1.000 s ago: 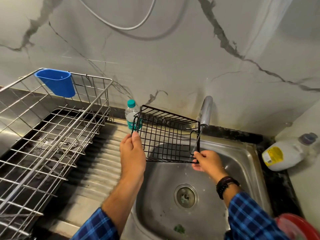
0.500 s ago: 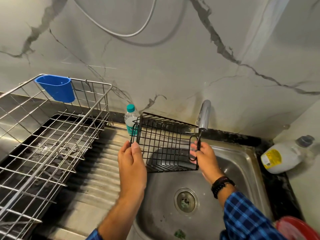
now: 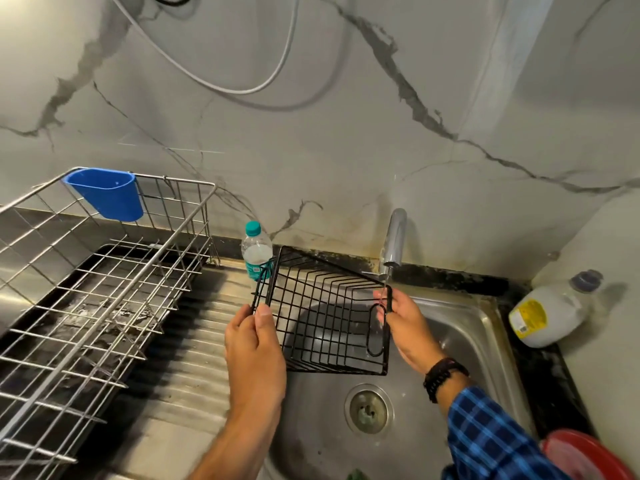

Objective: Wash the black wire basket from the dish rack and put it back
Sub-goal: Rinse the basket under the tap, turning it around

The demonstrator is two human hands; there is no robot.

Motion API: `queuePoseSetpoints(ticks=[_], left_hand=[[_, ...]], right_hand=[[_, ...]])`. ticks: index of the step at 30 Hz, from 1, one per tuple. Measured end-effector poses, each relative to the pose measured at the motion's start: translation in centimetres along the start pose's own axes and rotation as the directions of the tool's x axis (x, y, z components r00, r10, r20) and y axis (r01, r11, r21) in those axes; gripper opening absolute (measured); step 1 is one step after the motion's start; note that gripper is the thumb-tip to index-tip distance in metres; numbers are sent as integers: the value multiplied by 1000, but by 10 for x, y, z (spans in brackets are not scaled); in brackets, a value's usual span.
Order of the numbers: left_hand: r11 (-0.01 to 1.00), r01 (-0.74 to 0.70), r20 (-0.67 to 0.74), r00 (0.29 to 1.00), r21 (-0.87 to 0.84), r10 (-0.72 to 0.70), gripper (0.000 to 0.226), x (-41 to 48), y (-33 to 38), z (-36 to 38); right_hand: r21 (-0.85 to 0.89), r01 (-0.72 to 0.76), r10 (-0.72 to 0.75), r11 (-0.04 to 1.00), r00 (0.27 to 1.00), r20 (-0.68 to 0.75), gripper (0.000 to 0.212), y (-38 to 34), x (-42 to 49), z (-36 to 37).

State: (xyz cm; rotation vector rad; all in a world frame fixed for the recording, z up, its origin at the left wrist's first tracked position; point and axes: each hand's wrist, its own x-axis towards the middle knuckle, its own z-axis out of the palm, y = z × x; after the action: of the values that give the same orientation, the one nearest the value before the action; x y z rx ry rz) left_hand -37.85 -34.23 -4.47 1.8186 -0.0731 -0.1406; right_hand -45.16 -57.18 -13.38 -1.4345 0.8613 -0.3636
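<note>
Left hand (image 3: pixel 254 344) and right hand (image 3: pixel 403 322) both grip basket (image 3: pixel 325 317) under tap (image 3: pixel 394 239) over sink (image 3: pixel 485 327). Rinsing underway. Return to rack (image 3: pixel 104 306) left.

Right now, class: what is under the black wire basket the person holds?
Under the black wire basket, the steel sink basin shows through the wires, with the drain just nearer. The left hand covers the basin's edge there.

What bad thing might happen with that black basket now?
The black wire basket is held only at its ends by the left hand and right hand; wet, it might slip into the steel sink. Its far corner looks close to the teal-capped clear plastic bottle and could knock it over.
</note>
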Motion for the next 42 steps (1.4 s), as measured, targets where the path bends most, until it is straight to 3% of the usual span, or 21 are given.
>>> queuePoseSetpoints(ticks=[3,7,11,14,17,19,21,23,25,27,29,32,34,37,42], left_hand=[[1000,-13,-18,1000,-25,12,34,-2,2,5],[998,-22,-27,999,-57,20,29,0,1,12],[938,219,51,976,-269,-214,29,13,-1,6],[918,347,160,934,-191,-320,30,22,-3,-8],[924,376,273,899,-75,-343,28,22,-7,-16],[952,305,325,898,27,-297,30,19,-11,-18],[983,85,364,921,162,-139,31,9,-16,-20],[938,-219,389,916,270,101,30,-2,-24,-25],[845,-397,412,879,357,239,28,-10,-32,-27],[828,-397,432,876,395,214,35,-13,-40,-25],[847,-364,456,874,388,167,50,-20,-44,-21],[867,-399,454,858,298,239,42,-34,-45,-17],[861,-406,431,865,305,255,45,-41,-39,-16],[874,-338,449,879,350,160,41,-45,-38,-16],[878,-327,461,876,351,142,30,-50,-44,-18]], right_hand=[[70,-78,77,994,997,23,25,4,-3,3],[56,-184,185,981,983,-5,25,2,-8,1],[143,-237,220,961,968,122,32,5,-33,-9],[226,-213,191,951,975,115,41,12,-63,-22],[206,-190,182,960,982,59,26,21,-91,-36],[210,-183,192,960,981,-20,22,29,-99,-41],[205,-182,204,962,974,-95,27,37,-112,-49],[188,-159,187,969,972,-139,29,40,-129,-57],[126,-145,167,981,966,-195,26,42,-142,-64],[-9,-147,141,989,960,-243,12,39,-150,-67],[-142,-189,141,972,946,-291,27,35,-154,-69],[-364,-155,5,919,925,-380,30,28,-160,-75],[-371,-153,-6,916,919,-393,18,26,-163,-80],[-299,-288,186,910,926,-328,31,32,-168,-81],[-254,-320,234,913,919,-316,30,30,-179,-79]])
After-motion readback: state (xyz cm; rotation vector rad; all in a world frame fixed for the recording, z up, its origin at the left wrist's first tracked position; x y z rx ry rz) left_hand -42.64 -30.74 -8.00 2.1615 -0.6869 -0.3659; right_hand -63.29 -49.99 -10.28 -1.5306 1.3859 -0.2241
